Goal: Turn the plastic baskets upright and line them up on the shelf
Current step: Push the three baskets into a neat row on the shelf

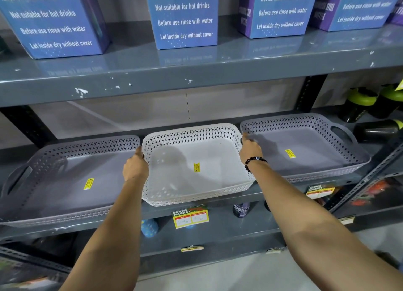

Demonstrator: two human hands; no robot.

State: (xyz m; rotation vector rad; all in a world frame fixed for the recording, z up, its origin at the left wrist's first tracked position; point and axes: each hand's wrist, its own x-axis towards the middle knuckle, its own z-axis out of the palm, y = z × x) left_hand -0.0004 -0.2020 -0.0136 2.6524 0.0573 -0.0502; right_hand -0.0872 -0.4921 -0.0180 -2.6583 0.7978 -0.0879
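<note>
Three plastic baskets sit open side up in a row on the grey shelf (218, 216): left grey basket (65, 181), white basket (196, 170) in the middle, right grey basket (305, 149). Left hand (135, 166) grips the white basket's left side wall, right hand (250, 151) grips its right side wall, so both hands are clamped on the white one, well apart from each other. White basket is tilted, front edge overhanging the shelf lip, rear slightly raised; its sides touch or nearly touch both neighbours. Step looks like the lining-up stage, flipping seems done. Next move likely calls for pushing the white basket back and level so its front edge matches the grey ones, then letting go. Risk: nudging the neighbours out of line.
</note>
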